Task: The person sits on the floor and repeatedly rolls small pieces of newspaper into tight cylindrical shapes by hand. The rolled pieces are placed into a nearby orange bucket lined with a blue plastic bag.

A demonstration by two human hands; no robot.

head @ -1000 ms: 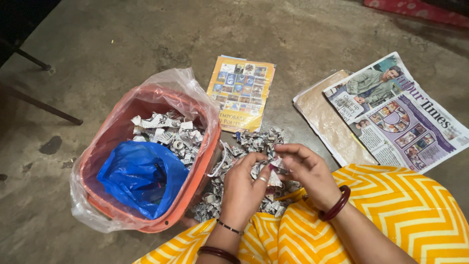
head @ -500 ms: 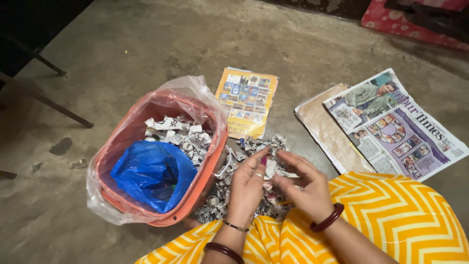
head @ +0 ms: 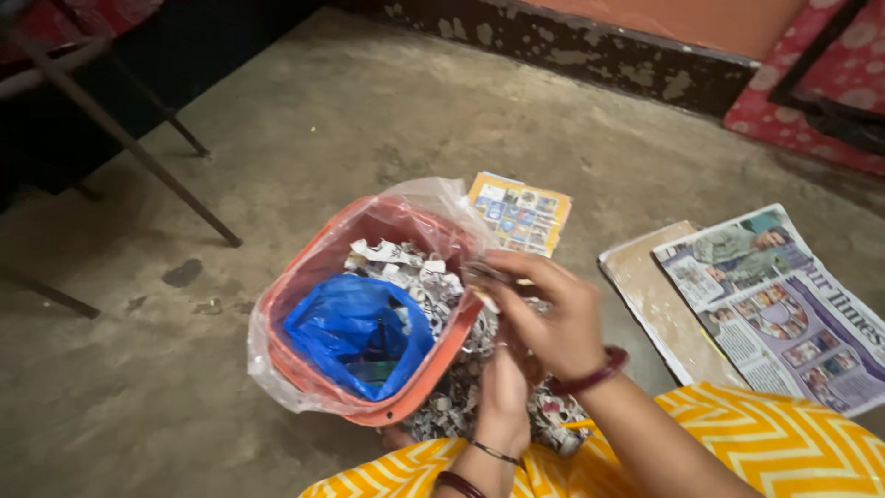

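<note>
I see my right hand (head: 553, 323) reaching left across the pile toward the near rim of the orange tub (head: 304, 369), its fingers (head: 502, 272) pinched narrow on a small rolled paper piece (head: 479, 273) held just over the tub's right edge. My left hand (head: 505, 387) sits lower, partly behind the right wrist, down in the heap of paper rolls (head: 461, 397) on the floor (head: 369, 129); I cannot tell whether its fingers are closed on anything. The tub is lined with a clear plastic bag and holds a blue plastic bag (head: 355, 332) on its near side and more paper rolls at its far side. Just beyond the tub lies a yellow booklet (head: 525, 212). To the right a newspaper (head: 784, 295) lies spread on the floor, overlapping a brown board (head: 654, 295).
</note>
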